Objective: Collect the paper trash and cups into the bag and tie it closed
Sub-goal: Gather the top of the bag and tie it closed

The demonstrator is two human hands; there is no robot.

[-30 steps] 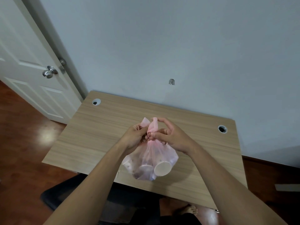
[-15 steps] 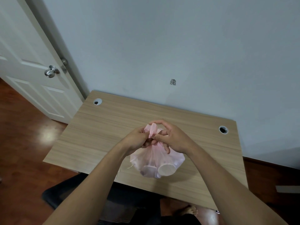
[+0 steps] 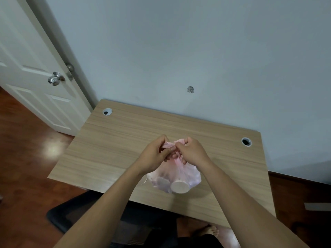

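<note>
A translucent pink plastic bag (image 3: 188,173) sits on the wooden desk (image 3: 114,140) near its front edge. White paper cups (image 3: 179,187) show through its lower side, bottoms toward me. My left hand (image 3: 154,155) pinches one pink handle end of the bag above the gathered neck. My right hand (image 3: 192,151) pinches the other handle end just to the right. The two ends meet between my fingertips. My fingers hide the knot area.
The desk stands against a pale blue wall, with a cable hole at the back left (image 3: 107,111) and one at the back right (image 3: 246,141). A white door (image 3: 32,72) with a metal knob is at the left. A black chair (image 3: 75,217) sits below the desk's front edge.
The bag has sunk from hanging in the air to resting on the desk. My hands have drawn slightly apart, each pulling a handle end sideways.
</note>
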